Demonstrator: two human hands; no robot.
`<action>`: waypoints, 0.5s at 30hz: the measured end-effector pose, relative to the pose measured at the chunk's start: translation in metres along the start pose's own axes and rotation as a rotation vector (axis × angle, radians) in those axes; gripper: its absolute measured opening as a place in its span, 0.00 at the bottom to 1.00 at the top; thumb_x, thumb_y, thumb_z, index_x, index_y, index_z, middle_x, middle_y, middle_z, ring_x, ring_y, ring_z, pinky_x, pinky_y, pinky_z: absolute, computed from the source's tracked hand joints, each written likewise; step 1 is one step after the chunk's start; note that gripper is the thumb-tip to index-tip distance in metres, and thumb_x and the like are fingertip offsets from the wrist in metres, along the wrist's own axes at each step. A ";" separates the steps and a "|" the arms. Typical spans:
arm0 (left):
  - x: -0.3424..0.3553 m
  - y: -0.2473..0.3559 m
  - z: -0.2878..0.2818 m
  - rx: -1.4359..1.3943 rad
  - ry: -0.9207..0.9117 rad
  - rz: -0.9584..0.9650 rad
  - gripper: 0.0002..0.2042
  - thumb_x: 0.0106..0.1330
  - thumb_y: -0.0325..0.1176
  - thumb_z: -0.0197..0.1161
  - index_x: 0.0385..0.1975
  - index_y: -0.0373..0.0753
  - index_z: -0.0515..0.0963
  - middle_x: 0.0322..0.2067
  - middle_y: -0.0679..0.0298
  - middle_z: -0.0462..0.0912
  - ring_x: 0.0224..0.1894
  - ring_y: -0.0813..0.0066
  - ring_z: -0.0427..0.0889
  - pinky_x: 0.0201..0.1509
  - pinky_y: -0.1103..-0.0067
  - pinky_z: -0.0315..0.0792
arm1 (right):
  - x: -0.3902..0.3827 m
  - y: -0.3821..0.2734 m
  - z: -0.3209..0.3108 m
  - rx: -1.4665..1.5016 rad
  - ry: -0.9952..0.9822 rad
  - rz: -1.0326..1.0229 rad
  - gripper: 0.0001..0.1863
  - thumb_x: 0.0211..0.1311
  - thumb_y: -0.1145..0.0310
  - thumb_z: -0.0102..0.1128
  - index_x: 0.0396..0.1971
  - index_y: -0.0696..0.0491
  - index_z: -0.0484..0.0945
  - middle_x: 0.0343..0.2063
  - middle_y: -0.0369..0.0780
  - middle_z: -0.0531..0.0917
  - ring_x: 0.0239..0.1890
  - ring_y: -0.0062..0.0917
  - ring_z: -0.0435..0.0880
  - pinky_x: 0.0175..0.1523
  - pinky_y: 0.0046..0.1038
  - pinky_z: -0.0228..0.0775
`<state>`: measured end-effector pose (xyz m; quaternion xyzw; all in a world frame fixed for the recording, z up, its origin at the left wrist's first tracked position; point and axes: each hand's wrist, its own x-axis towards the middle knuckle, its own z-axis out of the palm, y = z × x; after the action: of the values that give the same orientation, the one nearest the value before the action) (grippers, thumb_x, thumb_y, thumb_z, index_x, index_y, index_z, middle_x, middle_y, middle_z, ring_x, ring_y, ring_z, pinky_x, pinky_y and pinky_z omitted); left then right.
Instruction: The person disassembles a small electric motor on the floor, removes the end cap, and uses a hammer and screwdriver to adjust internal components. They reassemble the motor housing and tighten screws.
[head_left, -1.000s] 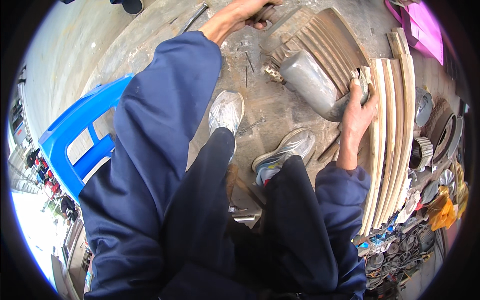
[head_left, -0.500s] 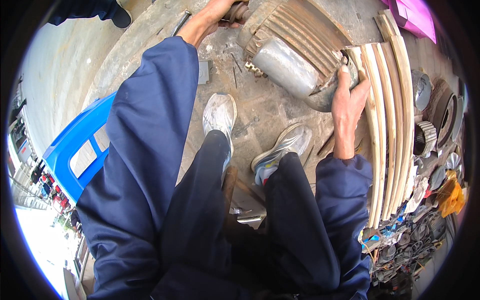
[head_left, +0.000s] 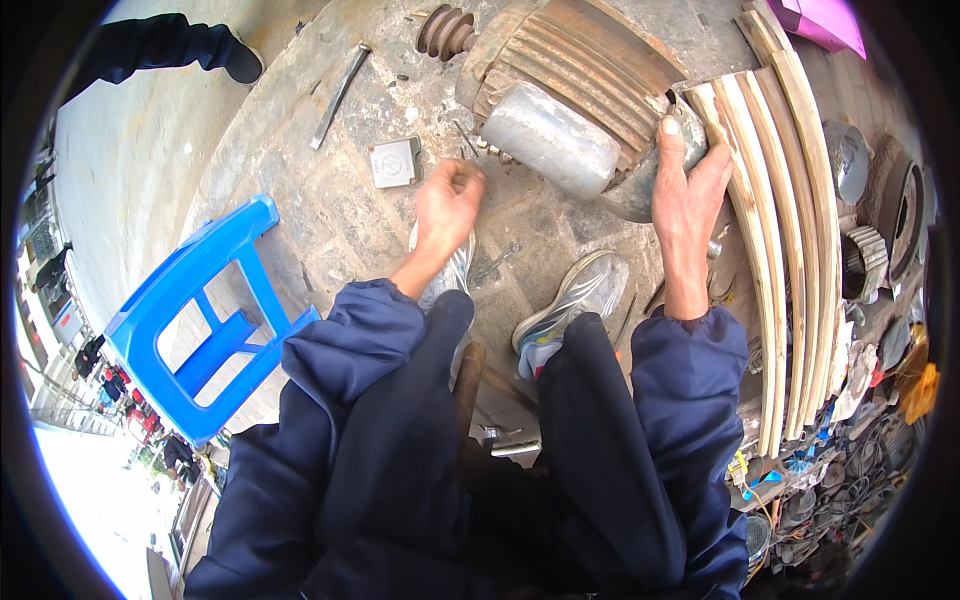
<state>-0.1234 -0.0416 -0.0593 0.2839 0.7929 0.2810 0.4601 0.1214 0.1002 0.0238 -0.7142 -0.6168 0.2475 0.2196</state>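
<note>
A rusty electric motor (head_left: 590,75) with a finned casing lies on the ground before me, a silver cylinder (head_left: 553,140) along its near side. My right hand (head_left: 690,205) grips its rounded right end, thumb on top, fingers partly hidden behind. Close to the motor's left end is a rusty grooved pulley (head_left: 445,33); I cannot tell whether it is attached. My left hand (head_left: 447,203) is closed with curled fingers above my left shoe, apart from the motor; anything inside it is hidden. Beside that hand lies a small grey metal plate (head_left: 396,163).
Left of the plate lies a metal bar (head_left: 341,95). A blue plastic stool (head_left: 160,330) is at my left. Curved-looking wooden slats (head_left: 775,250) lie right of the motor, with metal parts and scrap (head_left: 815,510) beyond. Another person's leg (head_left: 160,50) shows at the far left.
My left hand has let go of the grooved pulley and come back toward me. My right hand stays on the motor's end. More of the blue stool now shows.
</note>
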 end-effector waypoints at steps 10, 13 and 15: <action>0.025 -0.022 0.047 0.300 -0.013 0.252 0.15 0.66 0.35 0.75 0.44 0.30 0.82 0.37 0.43 0.89 0.41 0.41 0.89 0.46 0.56 0.82 | -0.002 0.004 -0.004 0.016 -0.020 -0.012 0.45 0.78 0.42 0.60 0.75 0.67 0.63 0.72 0.64 0.66 0.75 0.56 0.68 0.79 0.49 0.60; 0.030 -0.025 0.047 0.404 -0.055 0.291 0.15 0.68 0.34 0.72 0.47 0.30 0.81 0.42 0.38 0.87 0.44 0.34 0.87 0.48 0.53 0.81 | -0.002 0.000 -0.007 0.042 -0.031 -0.013 0.43 0.78 0.48 0.62 0.76 0.66 0.61 0.73 0.64 0.65 0.74 0.58 0.69 0.79 0.49 0.61; 0.032 -0.026 0.045 0.421 -0.065 0.337 0.14 0.70 0.33 0.71 0.48 0.30 0.81 0.44 0.36 0.86 0.45 0.32 0.86 0.49 0.51 0.81 | -0.002 -0.004 -0.010 0.077 -0.057 0.050 0.44 0.74 0.52 0.67 0.76 0.67 0.61 0.73 0.64 0.64 0.74 0.57 0.69 0.80 0.48 0.60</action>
<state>-0.1014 -0.0285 -0.1147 0.5102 0.7603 0.1732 0.3628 0.1242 0.0983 0.0341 -0.7131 -0.5948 0.2965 0.2230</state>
